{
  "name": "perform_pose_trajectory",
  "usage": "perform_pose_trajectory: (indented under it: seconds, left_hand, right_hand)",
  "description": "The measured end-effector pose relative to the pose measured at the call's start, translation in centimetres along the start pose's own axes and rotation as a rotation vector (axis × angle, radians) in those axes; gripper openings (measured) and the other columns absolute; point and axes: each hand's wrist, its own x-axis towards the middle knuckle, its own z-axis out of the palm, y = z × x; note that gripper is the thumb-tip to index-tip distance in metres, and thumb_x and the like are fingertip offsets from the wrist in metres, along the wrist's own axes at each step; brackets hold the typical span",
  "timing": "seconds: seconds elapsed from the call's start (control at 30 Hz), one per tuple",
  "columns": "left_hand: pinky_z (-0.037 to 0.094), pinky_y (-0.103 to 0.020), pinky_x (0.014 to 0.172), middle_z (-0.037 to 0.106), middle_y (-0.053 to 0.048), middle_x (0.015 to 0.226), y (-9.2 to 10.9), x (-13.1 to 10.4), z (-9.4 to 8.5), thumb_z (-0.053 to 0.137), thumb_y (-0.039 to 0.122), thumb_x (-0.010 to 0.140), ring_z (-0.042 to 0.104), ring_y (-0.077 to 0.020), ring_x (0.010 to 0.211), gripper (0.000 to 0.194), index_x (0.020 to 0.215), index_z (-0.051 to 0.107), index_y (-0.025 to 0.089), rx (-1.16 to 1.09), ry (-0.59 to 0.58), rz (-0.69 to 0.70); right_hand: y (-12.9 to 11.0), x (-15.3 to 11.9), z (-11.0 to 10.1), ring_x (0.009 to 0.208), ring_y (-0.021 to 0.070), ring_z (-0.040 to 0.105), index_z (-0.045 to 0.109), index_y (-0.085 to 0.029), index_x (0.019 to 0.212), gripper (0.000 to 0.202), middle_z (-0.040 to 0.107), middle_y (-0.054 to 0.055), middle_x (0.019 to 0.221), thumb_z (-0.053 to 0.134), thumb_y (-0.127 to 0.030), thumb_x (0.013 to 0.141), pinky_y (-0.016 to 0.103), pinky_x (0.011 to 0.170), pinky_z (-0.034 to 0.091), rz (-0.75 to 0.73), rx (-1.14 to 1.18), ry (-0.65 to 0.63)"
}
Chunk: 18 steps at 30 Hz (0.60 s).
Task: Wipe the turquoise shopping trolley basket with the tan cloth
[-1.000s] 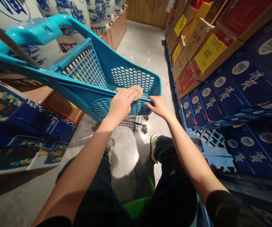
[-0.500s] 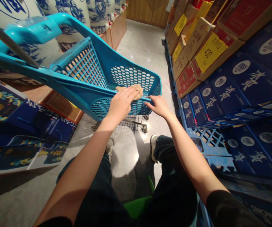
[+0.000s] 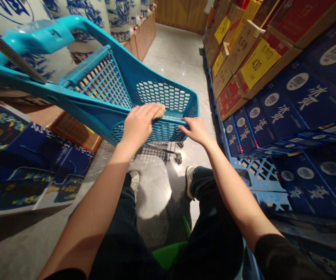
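Observation:
A blue plastic shopping cart (image 3: pixel 94 107) stands in front of me, its handle to the left and its basket front to the right. My left hand (image 3: pixel 138 122) is closed over a beige cloth (image 3: pixel 159 111) and presses it on the near top rim of the basket. Part of the cloth sticks out past the fingers; the rest is hidden beneath the hand. Farther right, near the front corner, my right hand (image 3: pixel 196 130) grips the same rim, fingers over the top edge.
Stacked blue boxes (image 3: pixel 261 124) and cartons with yellow price signs (image 3: pixel 259 64) line the right side, on blue pallets (image 3: pixel 261 175). Large blue-and-white jars (image 3: pixel 88 23) and dark blue gift boxes (image 3: pixel 24 155) stand at left. A green seat (image 3: pixel 169 254) shows between my legs.
My left hand has slid left along the rim with the cloth, toward the cart's handle. The right hand stays at the front corner.

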Motion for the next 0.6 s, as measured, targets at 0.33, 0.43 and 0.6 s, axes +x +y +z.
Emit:
perform_pose_trajectory:
  seconds: [0.33,0.43,0.6]
  left_hand:
    - [0.046,-0.06,0.135,0.063,-0.011,0.169,1.6,-0.3,1.2,0.045,0.007,0.102,0.056,-0.0314,0.162,0.063,0.159,0.068,0.021,-0.057,-0.045,0.081]
    - [0.046,-0.06,0.136,0.062,-0.011,0.171,2.0,-0.1,1.5,0.045,0.006,0.101,0.055,-0.0307,0.163,0.066,0.162,0.066,0.022,-0.069,-0.078,0.106]
    - [0.041,-0.062,0.138,0.063,-0.01,0.17,-0.8,0.0,-0.9,0.046,0.013,0.106,0.059,-0.0332,0.159,0.06,0.16,0.068,0.027,0.014,0.028,-0.106]
  right_hand:
    - [-0.7,0.2,0.1,0.126,0.0353,0.078,0.076,-0.015,0.134,0.035,0.084,0.018,0.135,0.062,-0.039,0.114,0.043,0.11,0.052,0.01,-0.009,-0.004]
    - [-0.4,0.1,0.0,0.125,0.0348,0.078,0.076,-0.015,0.133,0.033,0.085,0.017,0.134,0.062,-0.039,0.113,0.042,0.108,0.052,-0.002,0.0,-0.006]
    - [-0.1,-0.1,-0.1,0.126,0.0346,0.078,0.076,-0.015,0.131,0.033,0.084,0.018,0.134,0.061,-0.038,0.114,0.041,0.11,0.052,0.006,-0.01,-0.012]
